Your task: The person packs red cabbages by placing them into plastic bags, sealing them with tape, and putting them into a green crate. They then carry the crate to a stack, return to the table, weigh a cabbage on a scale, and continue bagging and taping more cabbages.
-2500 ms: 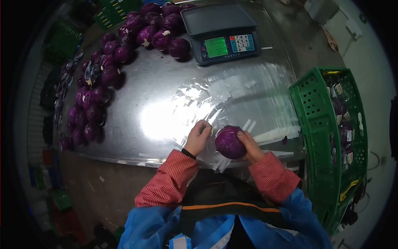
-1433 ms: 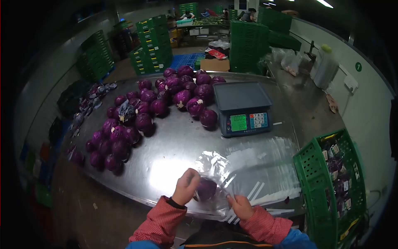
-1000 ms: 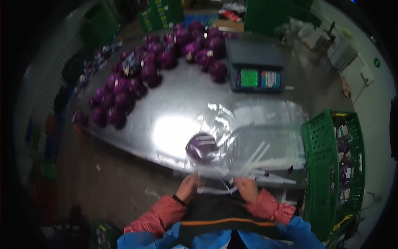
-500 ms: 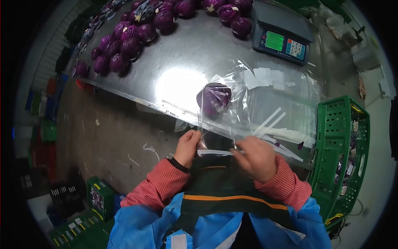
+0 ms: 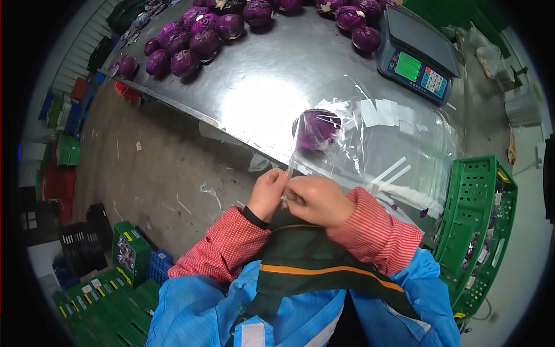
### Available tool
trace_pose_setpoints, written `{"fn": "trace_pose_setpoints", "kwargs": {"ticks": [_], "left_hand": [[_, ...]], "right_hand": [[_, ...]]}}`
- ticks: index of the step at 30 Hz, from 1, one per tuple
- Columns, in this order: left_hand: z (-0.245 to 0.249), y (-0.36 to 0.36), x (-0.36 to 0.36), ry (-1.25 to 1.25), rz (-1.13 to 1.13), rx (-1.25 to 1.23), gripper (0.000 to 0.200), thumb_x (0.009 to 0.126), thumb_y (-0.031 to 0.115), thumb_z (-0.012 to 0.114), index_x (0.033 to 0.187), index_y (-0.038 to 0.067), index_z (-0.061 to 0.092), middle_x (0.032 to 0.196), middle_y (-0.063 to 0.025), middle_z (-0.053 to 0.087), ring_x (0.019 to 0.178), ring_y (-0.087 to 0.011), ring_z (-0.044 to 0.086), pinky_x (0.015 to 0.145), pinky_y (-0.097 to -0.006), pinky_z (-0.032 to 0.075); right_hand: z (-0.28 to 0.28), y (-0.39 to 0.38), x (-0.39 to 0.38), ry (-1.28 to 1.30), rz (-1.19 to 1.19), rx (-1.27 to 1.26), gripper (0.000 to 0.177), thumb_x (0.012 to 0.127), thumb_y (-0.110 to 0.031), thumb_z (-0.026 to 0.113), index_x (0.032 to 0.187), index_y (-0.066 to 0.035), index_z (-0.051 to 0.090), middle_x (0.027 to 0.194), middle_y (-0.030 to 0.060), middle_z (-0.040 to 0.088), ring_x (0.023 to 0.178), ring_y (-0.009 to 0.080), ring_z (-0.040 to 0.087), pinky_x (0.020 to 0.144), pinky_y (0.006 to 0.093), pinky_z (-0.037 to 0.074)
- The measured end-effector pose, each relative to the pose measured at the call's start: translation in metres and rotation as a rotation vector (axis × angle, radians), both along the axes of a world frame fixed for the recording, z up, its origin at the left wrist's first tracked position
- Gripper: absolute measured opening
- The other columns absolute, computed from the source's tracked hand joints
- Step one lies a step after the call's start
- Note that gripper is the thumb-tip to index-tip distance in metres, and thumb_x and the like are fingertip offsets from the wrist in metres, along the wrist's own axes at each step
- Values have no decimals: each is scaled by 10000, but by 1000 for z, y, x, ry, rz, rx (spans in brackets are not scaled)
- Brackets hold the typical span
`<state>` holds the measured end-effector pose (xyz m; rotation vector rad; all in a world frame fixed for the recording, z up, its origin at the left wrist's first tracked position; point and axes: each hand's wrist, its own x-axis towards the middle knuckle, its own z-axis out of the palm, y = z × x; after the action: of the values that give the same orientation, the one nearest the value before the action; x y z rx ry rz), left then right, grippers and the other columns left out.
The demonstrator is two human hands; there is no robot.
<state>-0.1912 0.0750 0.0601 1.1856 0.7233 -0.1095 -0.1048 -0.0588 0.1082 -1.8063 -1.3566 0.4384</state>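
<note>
A red cabbage (image 5: 317,132) lies inside a clear plastic bag (image 5: 351,153) near the front edge of the metal table. The bag's mouth stretches toward me over that edge. My left hand (image 5: 268,194) pinches the gathered plastic. Right beside it, my right hand (image 5: 319,199) has its fingers closed on the same bunched end, and the two hands touch or nearly touch. The exact fold of plastic between the fingers is hidden.
Several red cabbages (image 5: 205,43) cover the table's far side. A digital scale (image 5: 417,55) stands at the back right. Flat clear bags and paper labels (image 5: 378,111) lie right of the bagged cabbage. A green crate (image 5: 471,231) stands at the right, stacked green crates (image 5: 95,306) at lower left.
My right hand has moved left to meet my left hand, and the spread bag mouth is now bunched together. The view has shifted a little, and the cabbage stays on the table.
</note>
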Motion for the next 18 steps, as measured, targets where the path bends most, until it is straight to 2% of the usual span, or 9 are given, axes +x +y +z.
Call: {"fn": "trace_pose_setpoints", "kwargs": {"ticks": [3, 6, 9, 10, 12, 13, 14, 15, 18], "left_hand": [[0, 9, 0, -8, 11, -43, 237, 955, 245, 507, 789, 76, 498, 591, -5, 497, 454, -88, 444, 404, -228, 347], [-1, 21, -6, -1, -14, -143, 227, 952, 241, 506, 811, 64, 494, 550, -33, 503, 421, -115, 452, 411, -240, 364], [-14, 30, -10, -23, -6, -249, 205, 953, 235, 491, 851, 57, 504, 550, -40, 513, 435, -131, 468, 426, -250, 383], [-16, 31, -12, -30, 25, -332, 203, 955, 236, 484, 863, 57, 506, 545, -36, 508, 443, -133, 470, 431, -251, 387], [-20, 34, -16, -33, 85, -499, 199, 960, 238, 471, 886, 57, 509, 536, -29, 496, 459, -136, 474, 442, -253, 395], [-33, 41, -22, -109, 62, -605, 130, 939, 169, 508, 966, 42, 521, 675, -56, 554, 558, -137, 521, 510, -252, 442], [-32, 33, -22, -160, 100, -386, 116, 921, 129, 527, 994, 40, 520, 764, -71, 551, 609, -136, 533, 542, -251, 454], [-28, 20, -20, -212, 138, -165, 133, 902, 90, 546, 1021, 37, 519, 852, -87, 548, 660, -135, 545, 574, -250, 467], [-27, 4, -11, -395, 127, 354, 284, 815, -40, 604, 1076, 45, 529, 1122, -98, 450, 876, -127, 535, 690, -249, 487]], "right_hand": [[80, -34, 0, 656, 176, -20, 116, 741, -46, 650, 766, -37, 537, 639, 44, 523, 540, 167, 485, 501, 304, 392], [132, -128, 33, 760, 566, 408, 114, 774, -17, 635, 676, -34, 580, 668, 92, 612, 519, 171, 574, 462, 299, 482], [172, -172, 47, 823, 678, 575, 158, 776, 64, 573, 643, -22, 577, 649, 102, 616, 466, 172, 563, 411, 279, 463], [158, -183, 35, 613, 286, 481, 129, 763, 40, 595, 649, -18, 575, 625, 95, 595, 466, 174, 546, 423, 283, 447], [140, -189, 33, 336, -208, -302, 146, 747, -58, 648, 645, -11, 555, 559, 94, 511, 492, 201, 519, 470, 312, 417], [117, -172, 38, 187, -363, -566, 148, 743, -105, 668, 703, -14, 558, 579, 114, 504, 544, 258, 548, 538, 355, 448], [77, -172, 39, -442, -417, -639, 203, 736, -147, 697, 833, -22, 571, 619, 112, 523, 574, 315, 561, 556, 393, 458], [60, -162, 44, -519, -525, -660, 352, 709, -175, 724, 989, -37, 561, 760, 126, 562, 705, 345, 573, 618, 408, 469], [46, -105, 60, -559, -543, -255, 369, 697, -151, 718, 1035, -96, 580, 900, 116, 547, 862, 310, 548, 713, 418, 450]]}}
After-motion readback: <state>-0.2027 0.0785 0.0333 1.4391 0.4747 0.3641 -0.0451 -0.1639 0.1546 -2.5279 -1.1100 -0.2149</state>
